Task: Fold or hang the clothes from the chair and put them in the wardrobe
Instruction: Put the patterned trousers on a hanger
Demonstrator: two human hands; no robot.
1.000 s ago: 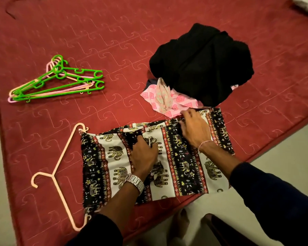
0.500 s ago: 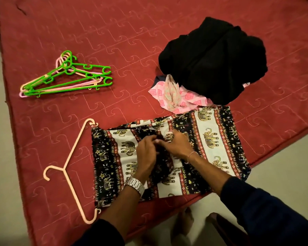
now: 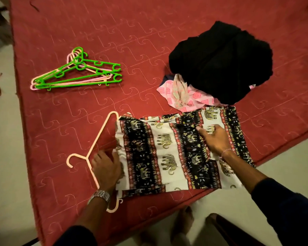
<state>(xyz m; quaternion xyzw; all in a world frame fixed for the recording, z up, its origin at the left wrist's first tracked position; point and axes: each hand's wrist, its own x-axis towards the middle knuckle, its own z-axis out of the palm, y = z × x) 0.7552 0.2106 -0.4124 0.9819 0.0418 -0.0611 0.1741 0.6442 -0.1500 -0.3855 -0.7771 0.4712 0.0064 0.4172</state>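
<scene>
Both hands have split apart since half a second ago, when they met at the middle of the cloth: left hand [image 3: 106, 168] now sits at the 9 o'clock edge of the elephant-print garment [image 3: 169, 153], fingers curled into the hem there, gripping or bunching it, while lying over the peach hanger [image 3: 94, 142] whose far arm tucks under the cloth edge. Spare hangers [image 3: 75, 71], green and pink, lie well apart at 11 o'clock. Garment lies spread flat near the 6 o'clock edge of the red mattress [image 3: 149, 32], a bit overhanging. It looks thin, light and floppy, so it will crease and slide easily; best held by hem or waistband corners, both hands, not by the middle. Right hand [image 3: 214, 140] at 3 o'clock of the cloth, fingers loosely bent and pressing down on a fold, thumb out; looks like a press more than a pinch. Black clothes pile [image 3: 220, 61] with pink patterned cloth [image 3: 181, 94] under it touches the garment's 1 o'clock corner, so room is tight there. Open mattress lies between garment and hangers. Mattress edge is close; cloth could slip to the floor.
</scene>
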